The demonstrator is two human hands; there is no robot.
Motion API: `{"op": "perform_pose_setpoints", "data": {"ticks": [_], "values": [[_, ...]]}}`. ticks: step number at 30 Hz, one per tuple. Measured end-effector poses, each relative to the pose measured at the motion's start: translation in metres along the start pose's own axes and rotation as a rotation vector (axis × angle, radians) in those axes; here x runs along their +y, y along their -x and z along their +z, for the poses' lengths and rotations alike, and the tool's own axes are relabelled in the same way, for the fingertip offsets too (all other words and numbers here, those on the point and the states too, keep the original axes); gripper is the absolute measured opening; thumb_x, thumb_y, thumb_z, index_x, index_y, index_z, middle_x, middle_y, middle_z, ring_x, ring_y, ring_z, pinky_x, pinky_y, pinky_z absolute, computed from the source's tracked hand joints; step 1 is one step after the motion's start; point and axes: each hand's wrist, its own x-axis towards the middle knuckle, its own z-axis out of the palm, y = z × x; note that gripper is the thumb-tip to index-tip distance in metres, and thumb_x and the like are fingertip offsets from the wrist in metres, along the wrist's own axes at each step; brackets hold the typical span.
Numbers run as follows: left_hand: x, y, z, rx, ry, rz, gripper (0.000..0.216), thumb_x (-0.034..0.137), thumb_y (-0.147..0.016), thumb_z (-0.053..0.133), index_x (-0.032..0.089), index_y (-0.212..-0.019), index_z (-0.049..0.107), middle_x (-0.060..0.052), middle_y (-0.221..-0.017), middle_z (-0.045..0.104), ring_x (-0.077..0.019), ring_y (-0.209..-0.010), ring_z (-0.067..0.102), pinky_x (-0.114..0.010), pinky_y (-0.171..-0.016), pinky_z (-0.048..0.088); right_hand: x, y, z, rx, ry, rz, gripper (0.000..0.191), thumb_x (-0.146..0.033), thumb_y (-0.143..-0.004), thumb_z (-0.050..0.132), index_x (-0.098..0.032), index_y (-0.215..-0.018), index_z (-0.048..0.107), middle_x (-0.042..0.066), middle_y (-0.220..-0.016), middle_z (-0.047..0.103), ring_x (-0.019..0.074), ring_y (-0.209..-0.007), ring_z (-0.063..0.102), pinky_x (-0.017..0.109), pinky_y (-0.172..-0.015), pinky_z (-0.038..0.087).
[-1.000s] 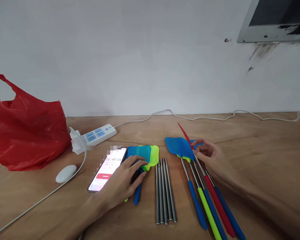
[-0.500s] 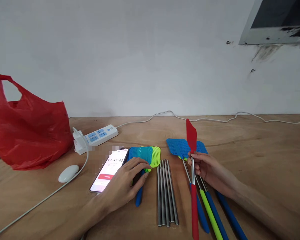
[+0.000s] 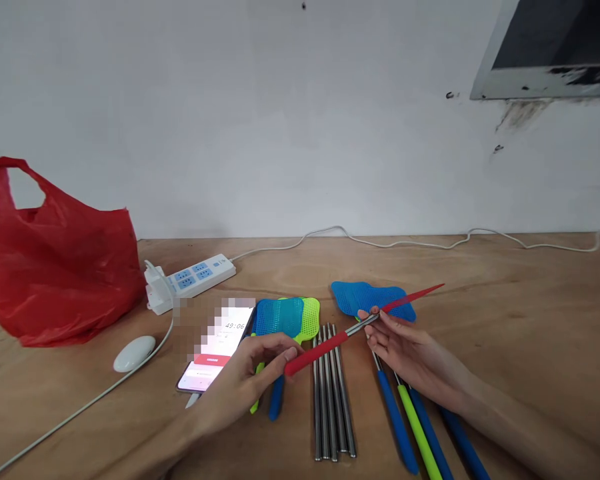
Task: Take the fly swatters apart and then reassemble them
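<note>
A red fly swatter [image 3: 316, 353] with a metal shaft slants across between my hands, its head seen edge-on at upper right. My right hand [image 3: 405, 347] pinches the shaft just below the head. At the lower end of the grip, my left hand [image 3: 257, 370] has thumb and fingers closed on the handle tip. Under my right hand lie blue fly swatters [image 3: 349, 299] with blue handles and one green handle [image 3: 420, 430]. Beyond my left hand are more swatters, with blue heads [image 3: 280, 317] and a green head [image 3: 310, 319]. Several metal rods [image 3: 333, 400] lie side by side between the groups.
A lit phone [image 3: 225, 340] lies left of my left hand. Farther left are a white power strip [image 3: 207, 275], a white oval device [image 3: 134, 353] with a cable, and a red plastic bag [image 3: 60, 260]. A white cord runs along the wall.
The red swatter has turned from upright to a slant, its handle swinging up and left. My left hand has come off the left swatters to the handle's end.
</note>
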Motion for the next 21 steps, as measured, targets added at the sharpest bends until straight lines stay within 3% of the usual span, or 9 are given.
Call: {"op": "perform_pose_setpoints", "data": {"ticks": [4,8,11,14,16,17,19,21], "values": [[-0.006,-0.002,-0.001,-0.165,0.215,-0.115,0.058,0.066,-0.096,0.041,0.016,-0.092,0.068,-0.004,-0.073,0.066,-0.0123,-0.053,0.054,-0.021,-0.044,0.037,0.004,0.003,0.002,-0.075,0.116,-0.038,0.013,-0.037,-0.09,0.067,-0.025,-0.096,0.071,0.007,-0.117,0.072,0.0201,-0.106,0.068,0.037,-0.096,0.053],[-0.013,-0.005,-0.003,-0.198,0.328,-0.178,0.067,0.068,-0.097,0.028,0.015,-0.097,0.068,-0.004,-0.068,0.067,-0.0101,-0.043,0.044,-0.022,-0.038,0.027,0.002,0.007,0.009,-0.171,0.239,-0.028,0.022,-0.044,-0.092,0.062,-0.027,-0.105,0.07,0.009,-0.127,0.07,0.0247,-0.117,0.065,0.043,-0.101,0.049],[-0.011,-0.004,-0.002,-0.216,0.216,-0.202,0.059,0.07,-0.093,0.042,0.016,-0.097,0.065,0.003,-0.057,0.057,-0.0092,-0.042,0.036,-0.022,-0.041,0.025,0.0,0.011,0.015,-0.255,0.361,-0.024,0.034,-0.048,-0.093,0.056,-0.027,-0.118,0.068,0.01,-0.132,0.067,0.0272,-0.121,0.063,0.047,-0.103,0.047],[-0.005,-0.001,0.001,-0.147,0.022,-0.147,0.051,0.068,-0.089,0.053,0.019,-0.099,0.062,0.007,-0.058,0.043,-0.0111,-0.051,0.036,-0.023,-0.047,0.029,-0.004,0.015,0.021,-0.322,0.393,-0.01,0.038,-0.048,-0.09,0.057,-0.025,-0.118,0.069,0.012,-0.131,0.067,0.03,-0.12,0.063,0.049,-0.103,0.048],[-0.001,0.001,0.003,-0.078,-0.086,-0.085,0.048,0.066,-0.092,0.047,0.021,-0.092,0.061,0.005,-0.067,0.042,-0.0133,-0.06,0.039,-0.024,-0.053,0.033,-0.007,0.013,0.021,-0.241,0.342,-0.06,0.035,-0.047,-0.09,0.056,-0.023,-0.111,0.071,0.011,-0.126,0.069,0.031,-0.117,0.064,0.05,-0.101,0.049],[0.0,0.001,0.004,-0.056,-0.132,-0.059,0.047,0.065,-0.095,0.044,0.021,-0.088,0.059,0.004,-0.07,0.043,-0.0142,-0.063,0.04,-0.025,-0.056,0.034,-0.008,0.01,0.019,-0.136,0.309,-0.122,0.033,-0.046,-0.089,0.057,-0.023,-0.109,0.071,0.011,-0.124,0.07,0.0307,-0.117,0.065,0.05,-0.101,0.05],[0.0,0.001,0.004,-0.03,-0.209,-0.024,0.046,0.061,-0.098,0.039,0.021,-0.085,0.057,0.003,-0.072,0.044,-0.0153,-0.066,0.041,-0.026,-0.058,0.035,-0.012,0.002,0.011,0.151,0.278,-0.288,0.034,-0.045,-0.086,0.064,-0.025,-0.115,0.067,0.008,-0.123,0.07,0.0288,-0.119,0.063,0.048,-0.102,0.05],[-0.002,0.001,0.003,-0.012,-0.283,-0.01,0.044,0.058,-0.1,0.037,0.022,-0.086,0.057,0.004,-0.07,0.044,-0.0158,-0.065,0.042,-0.026,-0.057,0.034,-0.016,-0.008,-0.001,0.414,0.362,-0.444,0.058,-0.043,-0.078,0.076,-0.03,-0.131,0.056,0.006,-0.13,0.066,0.0282,-0.122,0.06,0.048,-0.104,0.048]]}}
